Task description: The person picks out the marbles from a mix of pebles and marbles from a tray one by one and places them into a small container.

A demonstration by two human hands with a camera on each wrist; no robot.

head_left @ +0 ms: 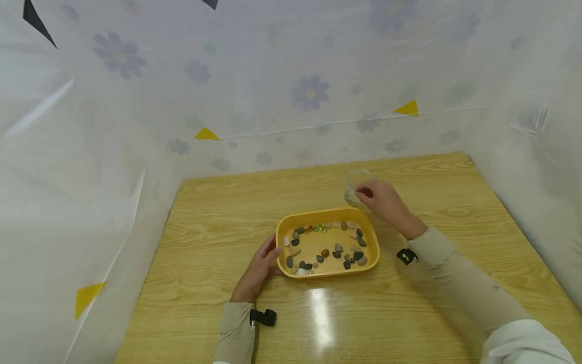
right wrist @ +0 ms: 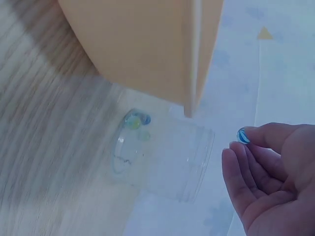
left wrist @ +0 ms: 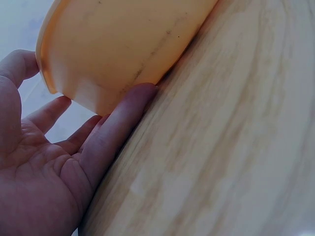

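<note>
no readable text, labels, brands or numbers anywhere, flower print and yellow triangles only, no writing

Head overlooks; 2 wrist views share tray (head_left: 328, 273).

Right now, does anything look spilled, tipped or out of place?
Nothing stands out. The yellow tray sits flat with its stones inside, the clear cup stands upright behind it, the left hand touches the tray and the right hand pinches a blue marble.
</note>
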